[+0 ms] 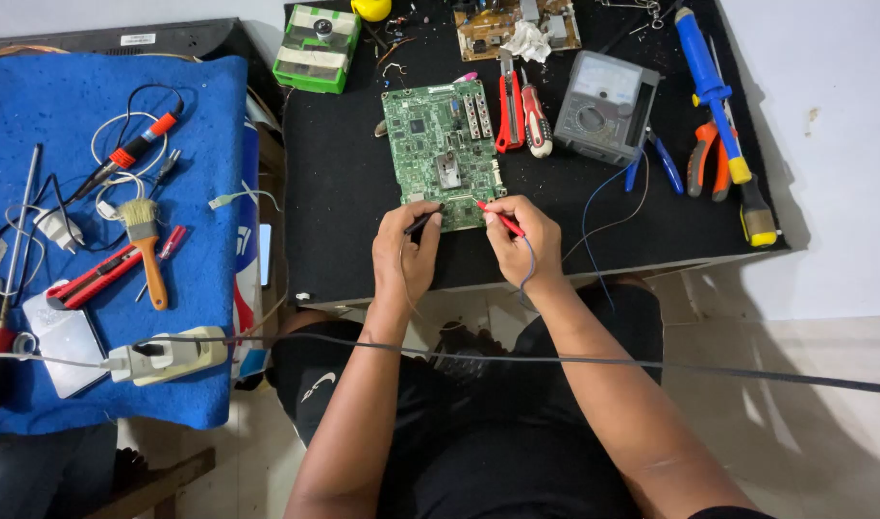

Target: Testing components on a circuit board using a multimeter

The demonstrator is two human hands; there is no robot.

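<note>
Two hands work at frame centre. The left hand (pixel 406 252) has its fingers closed around a slim black test probe (pixel 422 222); the right hand (pixel 521 245) pinches a slim red test probe (pixel 498 219), pen-style, likely for fine tip control. Both tips angle up-frame and inward onto the near edge of the green rectangular circuit board (pixel 440 154), which lies flat on the black table mat (pixel 334 192), long axis running near-to-far. Farther, upper right, the grey analogue multimeter (pixel 608 106) sits face-up, readable. Red-handled cutters (pixel 510 111) lie beside the board.
</note>
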